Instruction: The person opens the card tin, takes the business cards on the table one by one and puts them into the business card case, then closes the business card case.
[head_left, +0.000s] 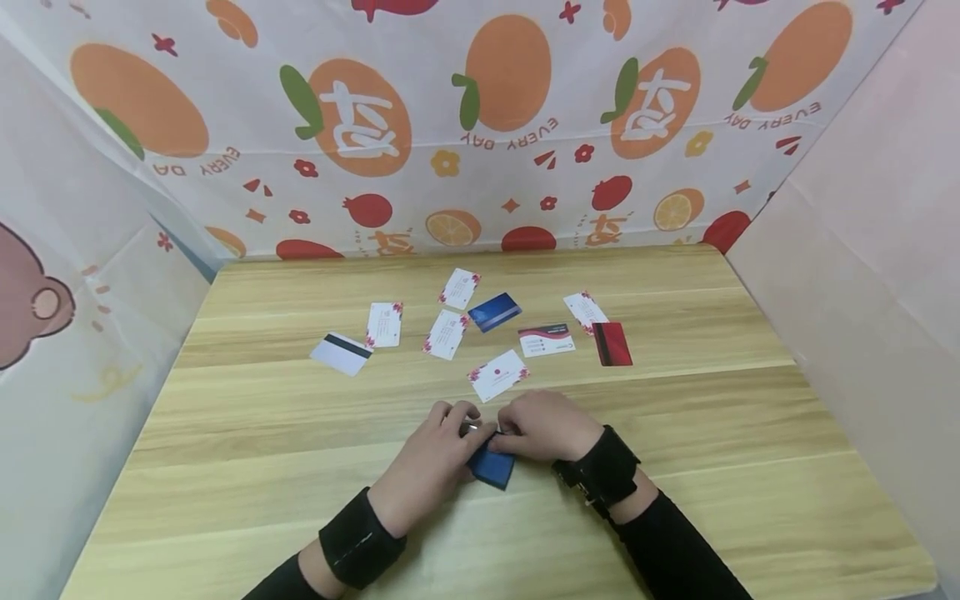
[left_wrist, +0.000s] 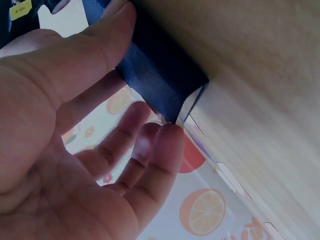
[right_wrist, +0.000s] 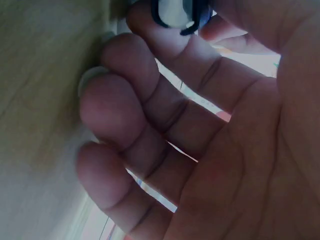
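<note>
Left hand (head_left: pixel 427 467) and right hand (head_left: pixel 551 427) both pinch this little dark blue case (head_left: pixel 492 472). Nearest flowery white card (head_left: pixel 498 377) sits at its 12 o'clock on the surface (head_left: pixel 675 467), red card (head_left: pixel 615 344) roughly 1:30, striped card (head_left: pixel 339 357) about 10.

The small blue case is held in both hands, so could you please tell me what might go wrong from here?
The blue case might twist or slip, as the left hand and right hand both grip it. The nearest white floral card could be nudged, since it lies just beyond both hands.
</note>
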